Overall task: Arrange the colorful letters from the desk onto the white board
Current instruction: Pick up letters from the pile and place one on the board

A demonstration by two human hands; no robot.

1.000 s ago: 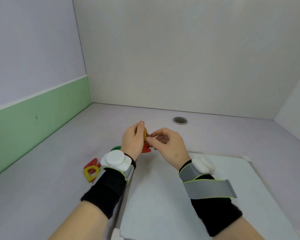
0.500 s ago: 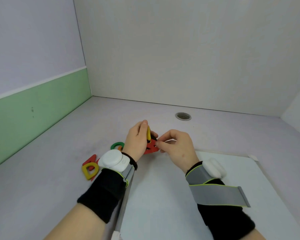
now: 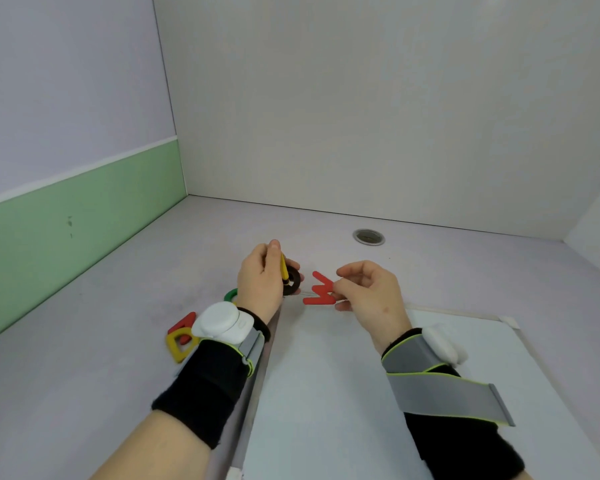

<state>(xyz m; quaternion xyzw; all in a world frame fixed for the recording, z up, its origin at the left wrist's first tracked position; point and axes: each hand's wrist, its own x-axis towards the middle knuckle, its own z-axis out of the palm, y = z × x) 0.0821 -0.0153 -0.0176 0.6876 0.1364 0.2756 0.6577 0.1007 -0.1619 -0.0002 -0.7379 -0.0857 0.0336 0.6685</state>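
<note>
My right hand (image 3: pixel 368 292) pinches a red zigzag letter (image 3: pixel 321 289) by its right edge, just above the far left corner of the white board (image 3: pixel 343 393). To its left, my left hand (image 3: pixel 260 280) grips a yellow letter (image 3: pixel 284 266) edge-on, together with a round piece with a dark back (image 3: pixel 292 280). On the desk left of the board lie a yellow letter (image 3: pixel 179 345), a red letter (image 3: pixel 181 325) under it, and a green ring-shaped letter (image 3: pixel 230 295), partly hidden by my left wrist.
A round grommet hole (image 3: pixel 368 236) sits in the desk near the back wall. Walls close the desk at the back, left and right. The board's left edge (image 3: pixel 257 382) runs under my left forearm.
My hands have drawn apart: the right hand pulled the red letter away to the right from the pieces in the left hand. The dark-backed round piece now shows.
</note>
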